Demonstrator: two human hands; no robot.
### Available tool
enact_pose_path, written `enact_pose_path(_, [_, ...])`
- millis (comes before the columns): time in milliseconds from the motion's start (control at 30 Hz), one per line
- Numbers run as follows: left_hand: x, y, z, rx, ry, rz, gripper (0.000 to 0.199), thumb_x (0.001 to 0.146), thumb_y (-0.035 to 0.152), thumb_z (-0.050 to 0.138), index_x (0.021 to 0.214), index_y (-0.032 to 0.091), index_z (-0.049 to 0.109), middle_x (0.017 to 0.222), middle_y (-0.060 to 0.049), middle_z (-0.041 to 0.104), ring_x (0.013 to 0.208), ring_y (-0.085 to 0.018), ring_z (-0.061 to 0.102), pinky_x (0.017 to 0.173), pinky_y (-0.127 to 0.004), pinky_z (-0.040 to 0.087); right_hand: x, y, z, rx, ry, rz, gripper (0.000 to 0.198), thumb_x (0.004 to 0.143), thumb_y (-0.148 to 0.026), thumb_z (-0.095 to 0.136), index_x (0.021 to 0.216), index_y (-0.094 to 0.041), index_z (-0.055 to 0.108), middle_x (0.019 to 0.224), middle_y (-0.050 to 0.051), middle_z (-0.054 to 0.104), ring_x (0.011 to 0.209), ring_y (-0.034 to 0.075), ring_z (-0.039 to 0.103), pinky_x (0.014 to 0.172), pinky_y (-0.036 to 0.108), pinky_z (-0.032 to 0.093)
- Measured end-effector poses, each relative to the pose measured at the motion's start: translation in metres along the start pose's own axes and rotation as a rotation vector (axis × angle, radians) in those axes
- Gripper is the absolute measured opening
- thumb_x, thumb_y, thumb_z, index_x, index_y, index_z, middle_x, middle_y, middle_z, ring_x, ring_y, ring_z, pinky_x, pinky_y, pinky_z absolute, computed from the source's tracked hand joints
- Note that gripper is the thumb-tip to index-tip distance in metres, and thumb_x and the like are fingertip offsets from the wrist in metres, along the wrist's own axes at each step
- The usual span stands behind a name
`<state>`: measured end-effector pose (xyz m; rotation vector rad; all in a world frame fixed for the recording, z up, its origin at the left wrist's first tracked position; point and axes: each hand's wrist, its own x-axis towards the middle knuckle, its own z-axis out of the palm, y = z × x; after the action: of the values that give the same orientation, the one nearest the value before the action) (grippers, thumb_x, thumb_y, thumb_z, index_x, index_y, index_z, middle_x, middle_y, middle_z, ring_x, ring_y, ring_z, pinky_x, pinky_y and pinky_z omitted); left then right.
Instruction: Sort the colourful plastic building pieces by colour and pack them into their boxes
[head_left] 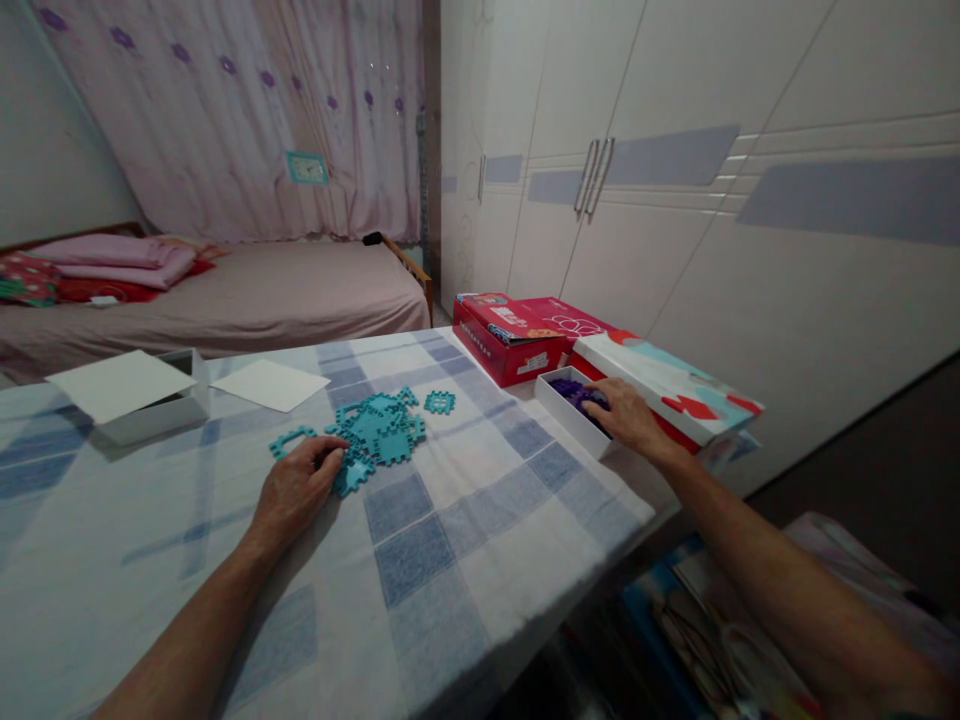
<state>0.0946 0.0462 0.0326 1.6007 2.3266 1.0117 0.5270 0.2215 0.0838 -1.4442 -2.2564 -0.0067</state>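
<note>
A loose pile of teal interlocking puzzle pieces [390,430] with notched edges lies on the table. My left hand [300,478] rests at the pile's near left edge, its fingers curled together; what is between the fingertips, if anything, is hidden. One teal frame-shaped piece [291,440] lies just beyond that hand, and a separate teal piece [440,402] sits to the right of the pile. My right hand [626,412] reaches into a narrow white box [559,408], its fingers closed around some purple pieces [571,388] inside.
A blue-and-white checked cloth [480,530] covers the table. At left stand an open white box [161,410] with a white panel across it and a flat white sheet [270,385]. Red box [510,345] and patterned long box [667,385] border the right edge.
</note>
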Motion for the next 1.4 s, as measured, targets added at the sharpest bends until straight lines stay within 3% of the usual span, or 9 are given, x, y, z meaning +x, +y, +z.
enact_pose_path(167, [-0.001, 0.0, -0.001, -0.011, 0.008, 0.003, 0.039, 0.076, 0.045, 0.043, 0.091, 0.02, 0.07, 0.098, -0.006, 0.072, 0.086, -0.023, 0.066, 0.079, -0.032, 0.049, -0.006, 0.009, -0.013, 0.023, 0.026, 0.16, 0.033, 0.086, -0.031, 0.048, 0.108, -0.018, 0.069, 0.107, 0.009, 0.071, 0.097, 0.022, 0.065, 0.088, 0.036, 0.047])
enact_pose_path(300, [0.0, -0.001, 0.0, -0.017, 0.001, -0.002, 0.038, 0.076, 0.044, 0.044, 0.092, 0.021, 0.07, 0.099, -0.005, 0.072, 0.087, -0.023, 0.066, 0.08, -0.031, 0.049, -0.016, 0.015, -0.024, 0.024, -0.062, 0.135, 0.029, 0.083, -0.031, 0.05, 0.099, -0.02, 0.072, 0.102, 0.007, 0.072, 0.092, 0.022, 0.066, 0.084, 0.034, 0.048])
enact_pose_path(533, [-0.005, 0.004, 0.001, -0.096, 0.037, 0.047, 0.032, 0.079, 0.037, 0.044, 0.088, 0.02, 0.07, 0.092, -0.006, 0.072, 0.087, -0.022, 0.066, 0.082, -0.032, 0.048, -0.013, -0.015, -0.03, 0.114, 0.085, 0.125, 0.032, 0.079, -0.037, 0.049, 0.097, -0.021, 0.07, 0.105, 0.009, 0.071, 0.089, 0.026, 0.066, 0.085, 0.042, 0.049])
enact_pose_path(633, [-0.007, 0.008, 0.001, -0.085, 0.067, 0.063, 0.029, 0.082, 0.032, 0.044, 0.088, 0.02, 0.07, 0.093, -0.007, 0.072, 0.09, -0.021, 0.065, 0.085, -0.032, 0.048, -0.012, -0.05, -0.015, 0.246, 0.058, 0.055, 0.033, 0.079, -0.043, 0.049, 0.097, -0.023, 0.069, 0.1, 0.01, 0.071, 0.079, 0.026, 0.067, 0.078, 0.042, 0.051])
enact_pose_path(800, [-0.01, 0.011, 0.004, -0.028, 0.083, 0.05, 0.027, 0.083, 0.022, 0.045, 0.091, 0.02, 0.07, 0.095, -0.007, 0.071, 0.092, -0.019, 0.065, 0.087, -0.03, 0.048, -0.027, -0.114, 0.035, 0.435, -0.193, -0.234, 0.025, 0.082, -0.038, 0.048, 0.091, -0.024, 0.066, 0.092, 0.007, 0.07, 0.081, 0.024, 0.066, 0.074, 0.038, 0.052])
enact_pose_path(967, [-0.007, 0.008, -0.019, 0.043, -0.03, 0.068, 0.025, 0.08, 0.02, 0.05, 0.091, 0.019, 0.072, 0.09, -0.005, 0.071, 0.083, -0.017, 0.065, 0.081, -0.029, 0.05, -0.04, -0.132, 0.071, 0.354, -0.186, -0.286, 0.024, 0.087, -0.029, 0.042, 0.089, -0.021, 0.064, 0.092, 0.007, 0.066, 0.085, 0.023, 0.063, 0.078, 0.039, 0.049])
enact_pose_path(1067, [0.01, 0.0, -0.048, 0.115, -0.071, 0.066, 0.025, 0.079, 0.024, 0.052, 0.094, 0.02, 0.072, 0.095, -0.004, 0.07, 0.083, -0.016, 0.064, 0.082, -0.027, 0.05, -0.042, -0.127, 0.077, 0.338, -0.172, -0.301, 0.024, 0.088, -0.027, 0.041, 0.09, -0.02, 0.063, 0.092, 0.007, 0.064, 0.085, 0.021, 0.062, 0.078, 0.036, 0.048])
enact_pose_path(1200, [0.049, -0.019, -0.074, 0.243, 0.022, -0.058, 0.035, 0.084, 0.023, 0.045, 0.108, 0.015, 0.069, 0.111, -0.011, 0.066, 0.101, -0.022, 0.062, 0.094, -0.033, 0.045, -0.042, -0.124, 0.078, 0.326, -0.157, -0.326, 0.023, 0.089, -0.027, 0.041, 0.089, -0.021, 0.063, 0.091, 0.005, 0.064, 0.083, 0.02, 0.063, 0.077, 0.034, 0.049])
enact_pose_path(1400, [0.111, -0.047, -0.057, 0.335, 0.073, -0.28, 0.046, 0.087, 0.035, 0.045, 0.126, 0.015, 0.058, 0.134, -0.017, 0.054, 0.126, -0.029, 0.048, 0.106, -0.042, 0.036, -0.045, -0.116, 0.086, 0.318, -0.147, -0.385, 0.024, 0.092, -0.031, 0.041, 0.09, -0.023, 0.064, 0.088, 0.005, 0.065, 0.082, 0.02, 0.064, 0.075, 0.033, 0.052])
